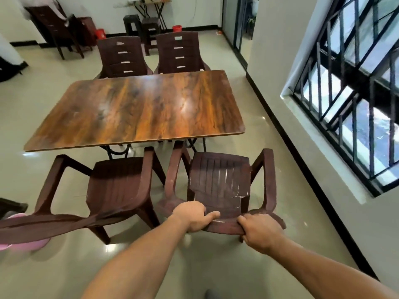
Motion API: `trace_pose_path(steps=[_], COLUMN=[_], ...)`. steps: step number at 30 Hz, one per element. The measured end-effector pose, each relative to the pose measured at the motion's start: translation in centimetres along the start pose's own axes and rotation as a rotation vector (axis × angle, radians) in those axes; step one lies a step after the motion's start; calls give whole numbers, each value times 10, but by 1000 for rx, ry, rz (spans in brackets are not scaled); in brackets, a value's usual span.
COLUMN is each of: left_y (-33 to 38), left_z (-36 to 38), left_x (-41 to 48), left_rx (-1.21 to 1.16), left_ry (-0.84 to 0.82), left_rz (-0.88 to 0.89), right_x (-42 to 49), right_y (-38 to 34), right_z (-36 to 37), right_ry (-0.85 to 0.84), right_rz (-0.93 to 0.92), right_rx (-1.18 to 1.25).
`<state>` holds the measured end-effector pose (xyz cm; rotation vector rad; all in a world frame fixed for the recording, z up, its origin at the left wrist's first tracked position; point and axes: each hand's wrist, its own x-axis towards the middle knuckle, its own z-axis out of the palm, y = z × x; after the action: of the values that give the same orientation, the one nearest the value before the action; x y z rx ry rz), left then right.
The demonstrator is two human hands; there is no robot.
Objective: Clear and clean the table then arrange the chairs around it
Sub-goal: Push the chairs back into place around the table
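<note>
A brown wood-grain table (138,108) stands bare in the middle of the room. On its near side at the right is a dark brown plastic armchair (220,178) with a cracked seat. My left hand (192,215) and my right hand (259,230) both grip the top of its backrest. A second brown armchair (116,184) stands beside it at the near left, facing the table. Two more brown chairs (124,57) (178,52) are tucked in at the far side.
A wall with a barred window (354,100) runs close along the right. Stacked chairs (56,29), dark stools (142,26) and red buckets (100,33) stand at the back wall. Something pink (19,238) lies at the left edge. Glossy tiled floor surrounds the table.
</note>
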<state>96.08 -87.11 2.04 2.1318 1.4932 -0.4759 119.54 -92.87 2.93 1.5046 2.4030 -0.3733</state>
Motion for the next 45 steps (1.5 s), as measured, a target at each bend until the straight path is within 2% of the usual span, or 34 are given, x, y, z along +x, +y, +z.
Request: trace_pose_path(steps=[4,7,10,15,19,21,25,31,40,45], left_y=[-21,-29,-12,35,45,45,45,47,-22,-27], left_z=[2,-2,-6,10,8,9,17,15,5,8], left_x=[-14,-17,-12,-2,-6,-8,-8,-14,-40,-48], left_rx=[-55,-121,-130,-128,84,136,88,70,134,121], left_ry=[136,143,124,87,168,139,33,-4,26,66], left_rz=[-154,-215,-210,-66,138,187,164,153,52,-14], right_x=[6,16,22,10,5,4,4,3,21,29], right_y=[-24,-26,8,88,94,89,87,77,-2,-8], right_z=[-2,-5,-4,10,2,3,9,9,11,4], right_ry=[44,97,156,196,120,145,224,209,216,181], right_rz=[-76,-184,-275,-72,-16,11,60,105,78,41], right_rx=[-5,-40,-116,-140,-197,-169,-142,-114,-7,-18])
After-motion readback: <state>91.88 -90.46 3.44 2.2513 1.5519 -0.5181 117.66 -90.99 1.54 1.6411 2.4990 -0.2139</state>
